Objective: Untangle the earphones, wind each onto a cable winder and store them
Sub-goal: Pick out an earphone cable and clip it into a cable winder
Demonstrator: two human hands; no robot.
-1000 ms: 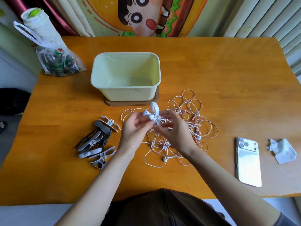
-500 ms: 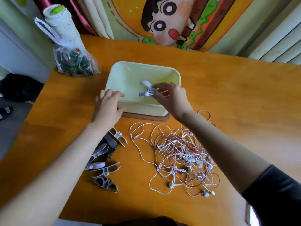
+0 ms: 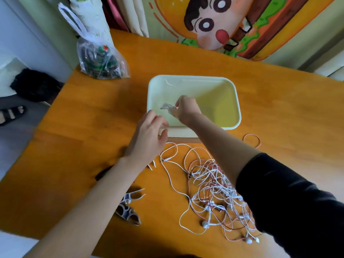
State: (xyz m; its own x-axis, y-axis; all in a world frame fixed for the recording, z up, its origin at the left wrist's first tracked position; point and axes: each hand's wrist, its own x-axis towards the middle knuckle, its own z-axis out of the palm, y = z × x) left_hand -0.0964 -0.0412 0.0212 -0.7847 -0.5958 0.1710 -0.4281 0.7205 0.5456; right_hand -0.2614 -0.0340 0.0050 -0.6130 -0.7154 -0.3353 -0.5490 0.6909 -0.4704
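Sinking lower than half a second ago, the wound cable winder (image 3: 166,107) is now deep inside the pale bin (image 3: 238,110), near its 9 o'clock wall, blurred. The right hand (image 3: 186,110) has followed it down; its grip pinches the winder with the fingertips. The left hand (image 3: 149,137) stays at the bin's 7 o'clock corner, grip loosely spread, fingers touching the rim. On the orange surface (image 3: 93,127) the tangled earphones (image 3: 214,185) lie at 5 o'clock from the bin, the spare winders (image 3: 130,198) at 7 o'clock.
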